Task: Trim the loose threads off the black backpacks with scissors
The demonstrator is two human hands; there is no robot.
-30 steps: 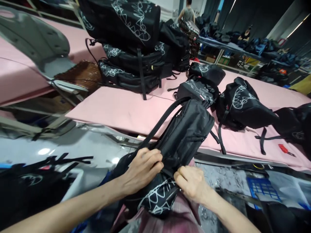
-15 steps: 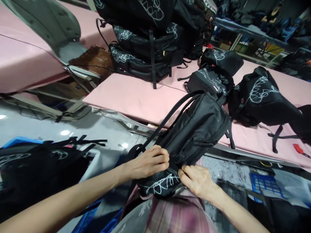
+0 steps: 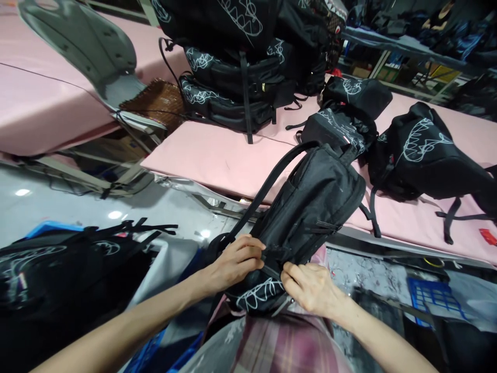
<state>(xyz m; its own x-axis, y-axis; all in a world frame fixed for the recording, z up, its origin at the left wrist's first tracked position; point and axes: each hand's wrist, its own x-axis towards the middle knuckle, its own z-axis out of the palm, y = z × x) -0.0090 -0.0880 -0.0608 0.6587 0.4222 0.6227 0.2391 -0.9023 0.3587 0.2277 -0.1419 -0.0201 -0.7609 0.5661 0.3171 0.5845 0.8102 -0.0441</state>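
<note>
A black backpack with white scribble print lies across my lap, its far end resting on the edge of the pink table. My left hand is closed on the pack's near end, fingers curled over a black strap by a buckle. My right hand pinches the same strap area from the right, thumb and fingers pressed together. A long black shoulder strap arches from my left hand up to the pack's top.
A stack of black backpacks stands at the table's back, and loose ones lie to the right. A bin of backpacks sits at my left. A blue crate is on the floor at right. A grey chair back rises upper left.
The view has tipped down and shifted slightly. Both hands stay on the strap at the pack's near end, fingers tightening closer together.
</note>
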